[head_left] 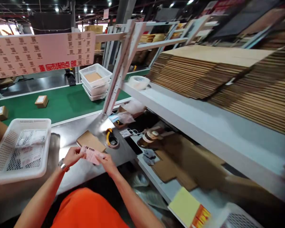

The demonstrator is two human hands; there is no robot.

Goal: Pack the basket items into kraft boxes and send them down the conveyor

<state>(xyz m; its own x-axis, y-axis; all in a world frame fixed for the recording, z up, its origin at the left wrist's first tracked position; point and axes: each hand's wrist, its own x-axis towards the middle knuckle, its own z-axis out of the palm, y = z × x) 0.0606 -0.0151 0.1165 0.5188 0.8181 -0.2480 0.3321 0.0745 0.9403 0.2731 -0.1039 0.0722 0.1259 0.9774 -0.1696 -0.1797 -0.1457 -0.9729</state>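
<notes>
Between my two hands a pinkish printed label (91, 155) with a barcode is held stretched out. My left hand (73, 156), with a watch on its wrist, pinches the label's left end. Its right end is pinched by my right hand (107, 162). Just beyond the label lies a flat brown cardboard box (91, 141) on the metal table (73, 177), partly covered by the label and my fingers. To the right of the box rests a yellow and black tape dispenser (111, 138).
A white basket (48, 152) holding plastic packets stands left. Behind runs a green conveyor (64, 106) carrying small boxes (41, 101) and stacked white baskets (95, 77). At right, a shelf (180, 109) bears stacked flat cardboard (192, 72) and a tape roll (139, 82). A bottle (148, 138) stands beneath.
</notes>
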